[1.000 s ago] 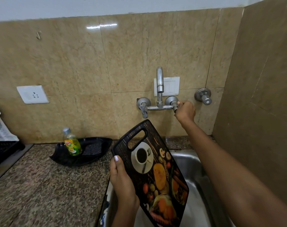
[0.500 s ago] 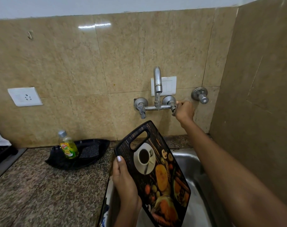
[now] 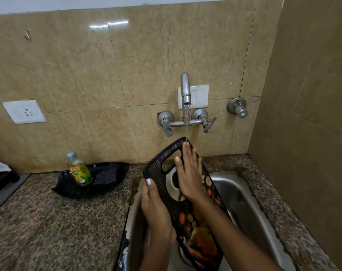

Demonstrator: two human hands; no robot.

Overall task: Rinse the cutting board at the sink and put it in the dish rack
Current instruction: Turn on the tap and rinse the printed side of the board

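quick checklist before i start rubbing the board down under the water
1. Water running from the tap: ok, a thin stream falls onto the top edge of the board.
2. Board over the sink: ok, tilted, handle end up.
3. Left hand grip on the board's left edge: ok, thumb on the front.
4. Right hand flat on the board's face: ok, fingertips near the stream.
5. Whole face wetted: cannot tell.
6. Dish rack free for the board: cannot tell, mostly out of view.
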